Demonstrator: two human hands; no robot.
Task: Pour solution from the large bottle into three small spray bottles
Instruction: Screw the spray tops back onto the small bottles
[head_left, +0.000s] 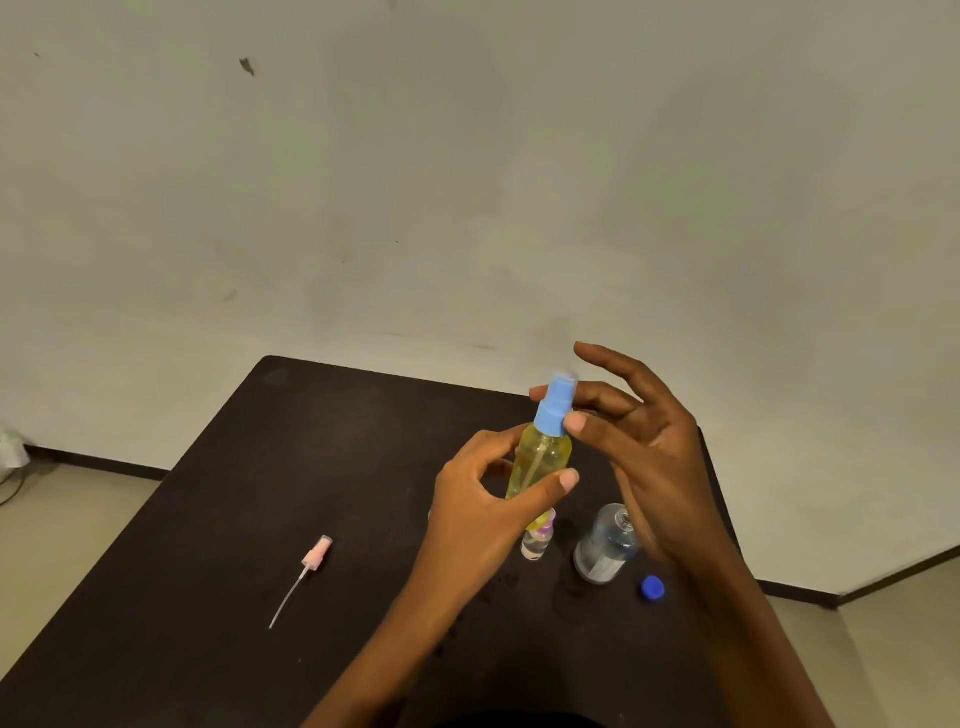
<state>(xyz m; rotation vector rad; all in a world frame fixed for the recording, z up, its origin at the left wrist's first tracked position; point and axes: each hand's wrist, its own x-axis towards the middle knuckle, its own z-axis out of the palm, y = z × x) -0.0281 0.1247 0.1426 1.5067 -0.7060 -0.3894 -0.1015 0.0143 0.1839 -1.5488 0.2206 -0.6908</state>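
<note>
Left hand (478, 514) raised over table (260, 493), grip wrapped round upright yellow spray bottle (540, 462). Right hand (649, 447) grip pinches its blue spray top (556, 405), other fingers splayed. On table: one uncapped large bottle (605, 545), label unreadable; one blue cap (652, 588); one small clear bottle (535, 545); one pink spray head (316, 555).

yellow bottle (537, 462) | light-blue sprayer (555, 405) | pink sprayer (316, 555) | blue cap (652, 588)
</note>
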